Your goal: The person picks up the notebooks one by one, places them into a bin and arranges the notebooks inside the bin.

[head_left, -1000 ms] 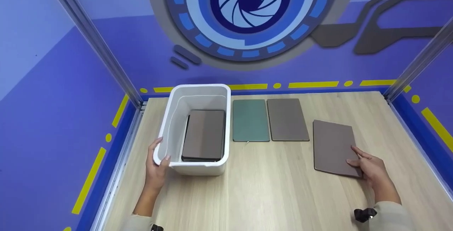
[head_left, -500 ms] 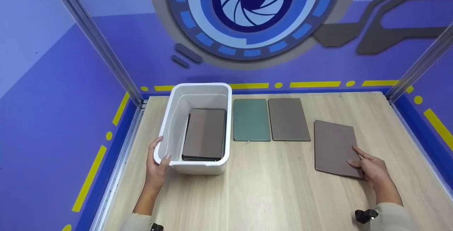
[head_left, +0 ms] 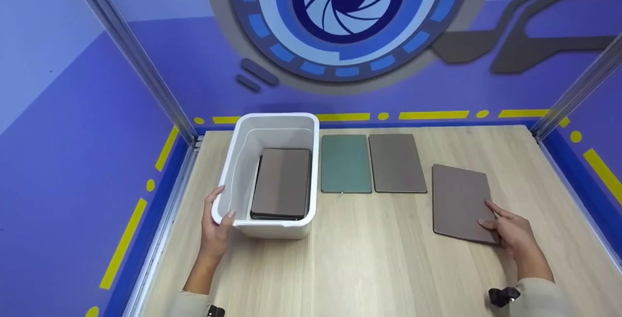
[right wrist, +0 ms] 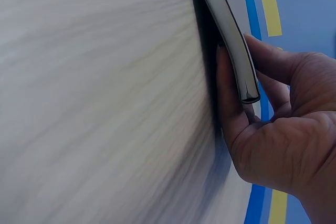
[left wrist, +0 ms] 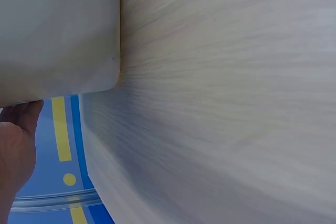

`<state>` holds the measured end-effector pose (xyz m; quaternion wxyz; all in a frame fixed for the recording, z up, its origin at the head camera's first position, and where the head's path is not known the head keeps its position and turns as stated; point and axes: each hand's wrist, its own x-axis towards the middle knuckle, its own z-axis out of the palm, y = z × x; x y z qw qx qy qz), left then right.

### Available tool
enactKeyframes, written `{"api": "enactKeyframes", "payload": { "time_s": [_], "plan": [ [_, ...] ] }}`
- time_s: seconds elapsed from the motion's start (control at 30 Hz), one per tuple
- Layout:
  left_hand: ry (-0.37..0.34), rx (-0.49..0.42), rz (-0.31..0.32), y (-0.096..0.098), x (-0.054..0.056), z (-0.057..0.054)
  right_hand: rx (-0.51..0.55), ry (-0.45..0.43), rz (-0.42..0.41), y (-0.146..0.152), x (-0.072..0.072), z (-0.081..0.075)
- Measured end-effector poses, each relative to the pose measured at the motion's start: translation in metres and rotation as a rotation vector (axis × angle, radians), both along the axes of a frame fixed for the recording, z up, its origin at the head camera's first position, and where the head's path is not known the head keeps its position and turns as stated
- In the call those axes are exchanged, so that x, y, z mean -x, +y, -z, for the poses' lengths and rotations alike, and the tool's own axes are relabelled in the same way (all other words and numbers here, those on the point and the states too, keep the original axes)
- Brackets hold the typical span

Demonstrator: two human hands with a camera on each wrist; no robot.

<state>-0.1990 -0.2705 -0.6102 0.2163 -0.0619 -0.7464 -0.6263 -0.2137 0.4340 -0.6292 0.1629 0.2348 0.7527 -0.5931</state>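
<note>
At the right of the table, my right hand [head_left: 517,237] pinches the near right corner of a brown notebook [head_left: 459,202]. The right wrist view shows the notebook's page edge [right wrist: 236,51], slightly bent, between thumb and fingers of the right hand [right wrist: 294,129], with a finger beneath it. My left hand [head_left: 215,233] grips the near left corner of a white plastic bin [head_left: 277,233]. Inside the bin lies a brown notebook [head_left: 282,181] on top of something dark-edged. From the left wrist, the bin's wall [left wrist: 58,30] hides the fingertips of the left hand [left wrist: 16,150].
Right of the bin, a green notebook [head_left: 346,164] and another brown notebook [head_left: 398,164] lie flat side by side, a small pale tab at the green one's lower edge. Blue printed walls [head_left: 340,103] enclose the wooden table [head_left: 369,258] at the back and sides.
</note>
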Motion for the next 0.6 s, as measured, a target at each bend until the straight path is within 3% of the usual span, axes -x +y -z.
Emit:
{"api": "enactKeyframes", "payload": {
  "time_s": [0.37,0.6],
  "plan": [
    [-0.025,-0.003,-0.001,0.001,-0.0014,-0.001,-0.08,-0.015,-0.029,0.001,-0.0007,-0.0013],
    [-0.007,-0.011,0.002,0.0005,-0.001,-0.0012,-0.044,0.005,-0.015,0.0001,-0.0019,0.001]
  ]
}}
